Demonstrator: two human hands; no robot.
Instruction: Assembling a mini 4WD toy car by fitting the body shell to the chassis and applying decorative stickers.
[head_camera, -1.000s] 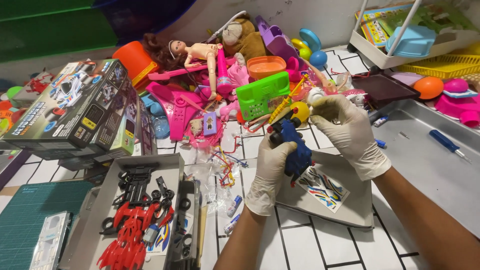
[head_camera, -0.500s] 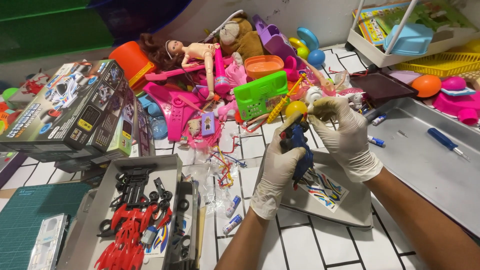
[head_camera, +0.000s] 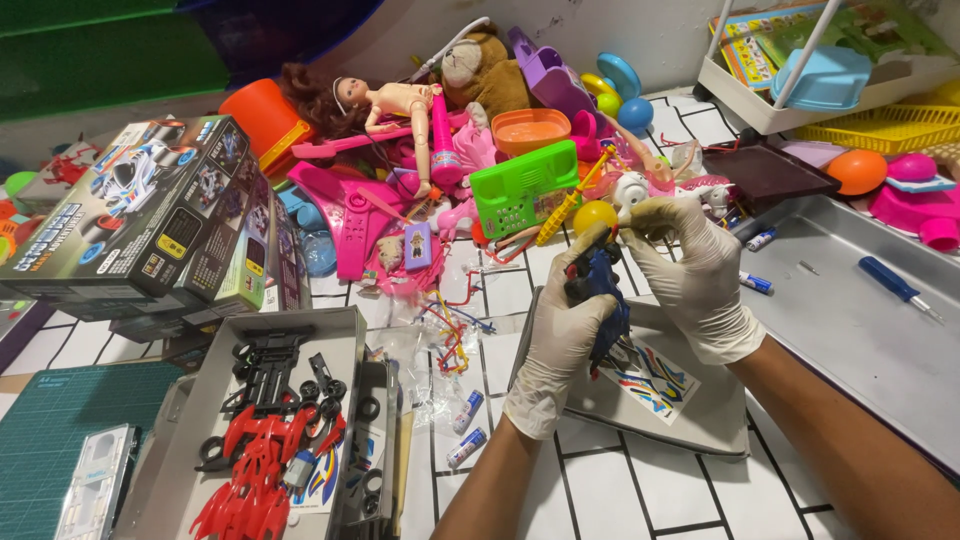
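Both my hands wear pale latex gloves. My left hand (head_camera: 562, 345) grips a dark blue toy car body (head_camera: 600, 298) upright above a grey tray lid (head_camera: 700, 415) that carries a colourful sticker sheet (head_camera: 652, 378). My right hand (head_camera: 695, 275) pinches at the top end of the blue body with thumb and fingertips; whatever it pinches is too small to make out. A grey kit tray (head_camera: 340, 335) at lower left holds black chassis parts (head_camera: 270, 370) and red plastic parts (head_camera: 255, 465).
A heap of toys lies beyond my hands: a doll (head_camera: 385, 100), a teddy bear (head_camera: 475, 70), a green toy basket (head_camera: 520, 185). Kit boxes (head_camera: 150, 215) stand at left, a green cutting mat (head_camera: 50, 425) below them. A metal tray (head_camera: 860, 320) with a blue screwdriver (head_camera: 895, 285) sits at right.
My hands lifted the blue car body a little toward the toy heap and turned it more upright. My right hand's fingers closed in on its top end.
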